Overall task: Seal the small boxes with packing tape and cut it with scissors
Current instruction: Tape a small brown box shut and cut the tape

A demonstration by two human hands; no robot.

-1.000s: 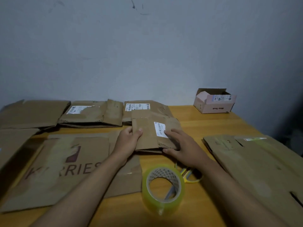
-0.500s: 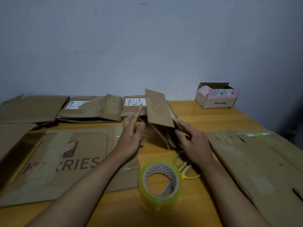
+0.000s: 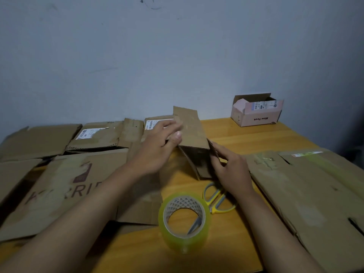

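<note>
Since the earlier frames, the small box has been lifted from lying flat and is being pushed open into a tube, tilted, near the middle of the desk.

At the left edge and the far left side, flattened cardboard sheets are spread out, well apart from the work. The left hand is held against the box's upper left panel, thumb and fingers curled round its edge. The box's open end is turned toward the near edge. Its lower right corner is pinched by the right hand.

For squaring it well, the two opposite corners should be pressed toward each other until the walls stand straight, and the flaps folded down before tape is reached for.

The tape roll stands near the near edge, with the scissors lying just beside it, under the right wrist. A pink box sits open at the far right corner.
</note>
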